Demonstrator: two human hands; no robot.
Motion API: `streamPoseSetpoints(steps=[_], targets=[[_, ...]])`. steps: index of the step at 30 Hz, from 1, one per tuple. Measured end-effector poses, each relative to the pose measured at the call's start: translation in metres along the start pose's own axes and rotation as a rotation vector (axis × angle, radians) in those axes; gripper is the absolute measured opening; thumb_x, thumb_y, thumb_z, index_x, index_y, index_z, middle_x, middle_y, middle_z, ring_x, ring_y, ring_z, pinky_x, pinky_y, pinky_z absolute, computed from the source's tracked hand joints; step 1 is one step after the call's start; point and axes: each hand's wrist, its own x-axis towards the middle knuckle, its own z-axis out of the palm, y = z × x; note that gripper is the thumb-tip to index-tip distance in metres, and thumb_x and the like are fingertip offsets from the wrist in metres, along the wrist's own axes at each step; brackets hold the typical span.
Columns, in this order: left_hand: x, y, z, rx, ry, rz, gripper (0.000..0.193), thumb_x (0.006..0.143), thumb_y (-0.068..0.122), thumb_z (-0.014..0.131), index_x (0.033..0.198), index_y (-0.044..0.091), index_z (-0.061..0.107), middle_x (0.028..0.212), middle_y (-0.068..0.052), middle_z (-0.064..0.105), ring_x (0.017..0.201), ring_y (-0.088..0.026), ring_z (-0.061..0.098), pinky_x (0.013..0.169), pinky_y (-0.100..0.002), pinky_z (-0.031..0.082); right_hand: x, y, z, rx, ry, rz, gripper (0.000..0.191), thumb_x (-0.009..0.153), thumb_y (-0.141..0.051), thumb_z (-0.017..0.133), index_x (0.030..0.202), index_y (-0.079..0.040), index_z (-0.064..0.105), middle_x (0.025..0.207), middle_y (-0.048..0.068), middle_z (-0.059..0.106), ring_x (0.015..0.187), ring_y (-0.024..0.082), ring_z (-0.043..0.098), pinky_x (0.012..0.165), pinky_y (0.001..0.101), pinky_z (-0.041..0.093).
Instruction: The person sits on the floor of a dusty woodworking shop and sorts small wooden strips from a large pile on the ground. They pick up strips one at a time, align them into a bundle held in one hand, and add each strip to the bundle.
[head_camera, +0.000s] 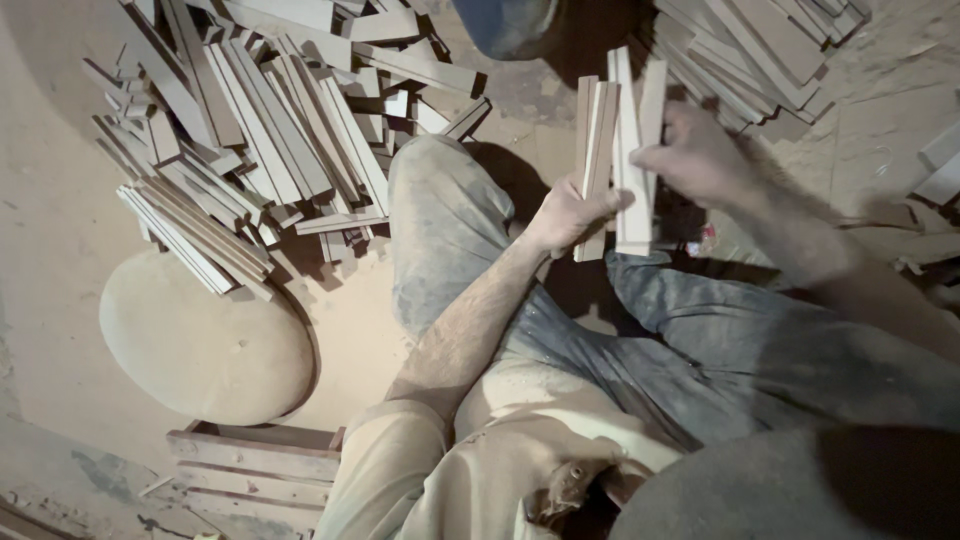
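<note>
At frame centre the left hand has its fingers curled around a bundle of slats, held upright between the knees so the ends line up. The right hand pinches the outer slats from the right, squaring them. Loose slat heaps lie upper left and upper right.

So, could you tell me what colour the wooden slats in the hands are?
Pale, light-tan bare wood: the wooden slats, best seen in the head view.
</note>
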Motion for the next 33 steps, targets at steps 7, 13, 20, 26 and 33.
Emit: streamPoseSetpoints(steps=[7,13,20,26,33], targets=[[0.020,-0.023,-0.008,-0.512,-0.004,0.099,0.040,0.105,0.038,0.065,0.103,-0.002,0.067,0.086,-0.007,0.070,0.071,-0.013,0.068,0.060,-0.027,0.058,0.014,0.024,0.006,0.356,-0.180,-0.129,0.044,0.086,-0.006,0.067,0.129,0.001,0.061,0.108,0.014,0.074,0.094,0.020,0.074,0.088,0.0355,0.062],[0.018,-0.019,-0.005,-0.554,0.056,0.074,0.026,0.101,0.025,0.068,0.108,0.000,0.068,0.089,-0.007,0.072,0.073,-0.014,0.070,0.064,-0.030,0.061,0.017,0.043,0.021,0.179,-0.250,-0.246,0.032,0.094,-0.005,0.061,0.125,0.004,0.063,0.106,0.013,0.074,0.092,0.018,0.070,0.083,0.0344,0.059],[0.000,0.011,0.002,-0.057,0.118,0.076,0.034,0.107,0.031,0.062,0.100,-0.001,0.066,0.060,0.001,0.053,0.038,-0.009,0.042,0.033,-0.027,0.034,0.010,0.034,0.021,-0.077,0.086,-0.230,0.033,0.104,-0.015,0.062,0.129,0.006,0.062,0.114,0.015,0.071,0.099,0.015,0.070,0.085,0.0308,0.058],[0.005,0.009,0.003,-0.255,0.026,0.101,0.043,0.105,0.046,0.050,0.114,0.006,0.063,0.075,-0.003,0.065,0.055,-0.009,0.059,0.048,-0.024,0.047,-0.001,0.012,0.024,0.103,-0.108,-0.107,0.038,0.101,-0.018,0.060,0.134,0.002,0.058,0.109,0.012,0.074,0.082,0.018,0.073,0.075,0.0308,0.059],[0.020,-0.028,-0.006,-0.776,-0.169,-0.037,0.051,0.109,0.048,0.051,0.118,-0.001,0.058,0.100,-0.014,0.069,0.089,-0.028,0.076,0.080,-0.043,0.065,0.018,0.035,0.011,-0.015,-0.002,-0.238,0.026,0.101,-0.022,0.068,0.114,0.001,0.066,0.103,0.013,0.071,0.091,0.021,0.069,0.078,0.0370,0.057]])
